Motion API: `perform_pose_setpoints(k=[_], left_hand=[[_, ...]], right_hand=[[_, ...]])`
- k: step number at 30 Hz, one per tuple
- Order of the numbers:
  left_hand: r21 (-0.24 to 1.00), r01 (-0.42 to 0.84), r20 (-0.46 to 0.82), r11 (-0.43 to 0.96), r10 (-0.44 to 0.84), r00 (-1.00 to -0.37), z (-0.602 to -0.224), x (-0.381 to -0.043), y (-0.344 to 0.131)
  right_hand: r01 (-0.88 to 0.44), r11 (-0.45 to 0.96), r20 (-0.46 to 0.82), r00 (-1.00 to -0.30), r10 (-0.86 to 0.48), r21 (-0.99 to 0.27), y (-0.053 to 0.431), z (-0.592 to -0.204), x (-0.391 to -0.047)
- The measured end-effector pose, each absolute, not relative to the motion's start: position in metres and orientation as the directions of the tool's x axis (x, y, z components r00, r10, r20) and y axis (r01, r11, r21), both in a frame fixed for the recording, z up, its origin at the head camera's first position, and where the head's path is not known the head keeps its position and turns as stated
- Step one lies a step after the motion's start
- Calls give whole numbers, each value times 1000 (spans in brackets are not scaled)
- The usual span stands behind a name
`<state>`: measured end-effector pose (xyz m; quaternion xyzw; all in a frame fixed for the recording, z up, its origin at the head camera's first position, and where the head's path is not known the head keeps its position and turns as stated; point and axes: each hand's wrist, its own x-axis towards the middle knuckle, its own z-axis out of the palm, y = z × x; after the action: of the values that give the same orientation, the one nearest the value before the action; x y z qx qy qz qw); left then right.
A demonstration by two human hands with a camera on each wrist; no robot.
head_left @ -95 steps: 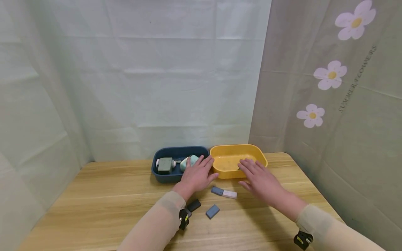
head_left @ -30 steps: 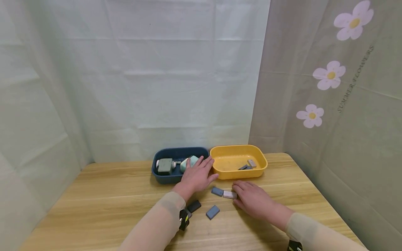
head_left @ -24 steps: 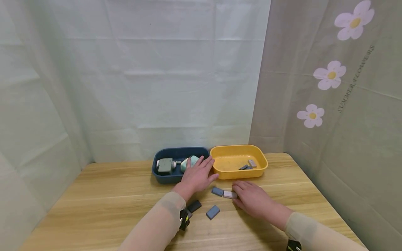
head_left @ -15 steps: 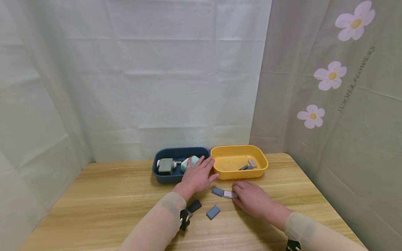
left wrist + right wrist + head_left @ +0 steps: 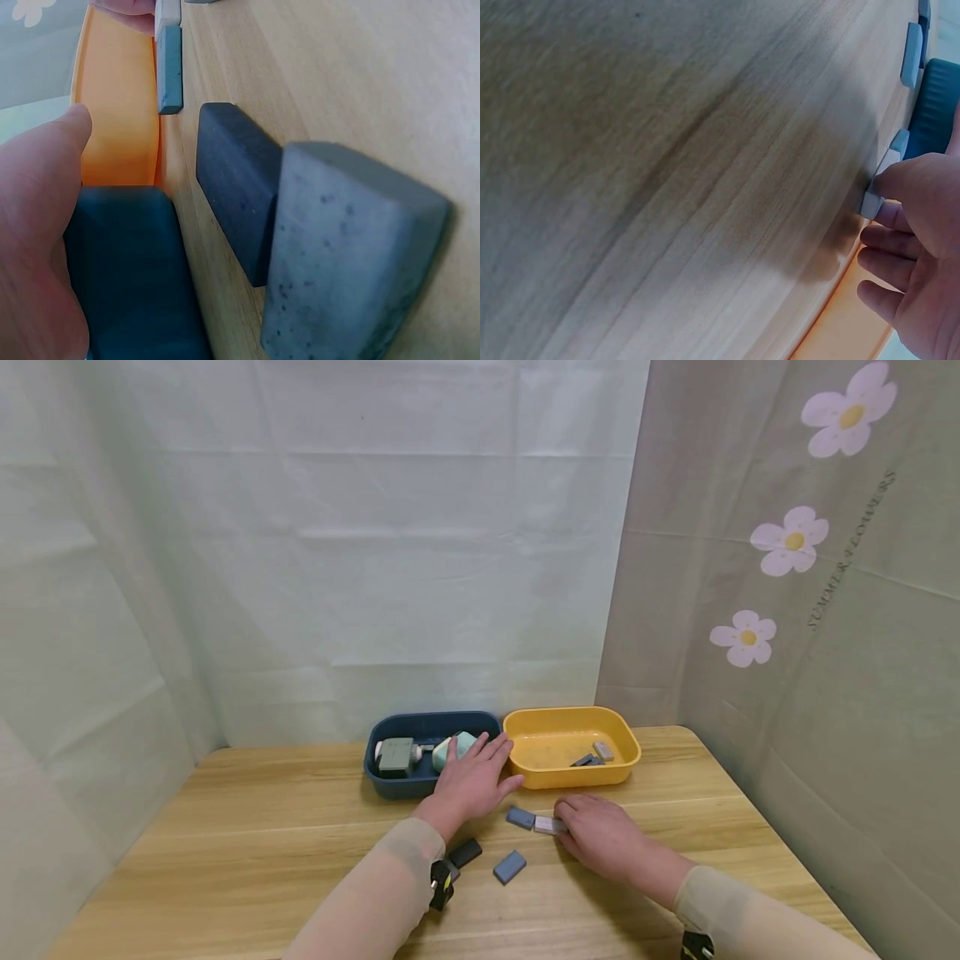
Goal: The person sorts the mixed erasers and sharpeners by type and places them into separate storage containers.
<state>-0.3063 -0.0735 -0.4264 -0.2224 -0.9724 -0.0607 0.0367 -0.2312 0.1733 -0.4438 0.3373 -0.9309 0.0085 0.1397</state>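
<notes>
My right hand (image 5: 603,835) pinches the right end of a pale, small rectangular block (image 5: 548,825) between thumb and index finger. The block lies on the table, end to end with a blue-grey block (image 5: 521,817). In the right wrist view, the other fingers (image 5: 889,266) hang loosely past the block. My left hand (image 5: 468,785), fingers spread, lies over the front right of the navy tray (image 5: 397,789), by a teal-and-cream object (image 5: 444,753) it partly covers. Whether it touches that object I cannot tell.
The yellow tray (image 5: 558,778) adjoins the navy one and holds a few small blocks (image 5: 603,750). A green boxy object (image 5: 395,757) lies in the navy tray. Nearer me are a blue block (image 5: 510,867), a black block (image 5: 465,852) and a speckled grey block (image 5: 330,255).
My right hand has come down from over the yellow tray to the pale block on the table and pinches it. Small blocks in the tray now show. The left hand has stayed in place.
</notes>
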Motion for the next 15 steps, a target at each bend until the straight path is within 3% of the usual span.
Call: perform_pose_setpoints(k=[15], left_hand=[[75,422,83,903,416,-905,-426,-306,-72]], right_hand=[[-632,772,299,-725,-620,70,179,-445,-229]])
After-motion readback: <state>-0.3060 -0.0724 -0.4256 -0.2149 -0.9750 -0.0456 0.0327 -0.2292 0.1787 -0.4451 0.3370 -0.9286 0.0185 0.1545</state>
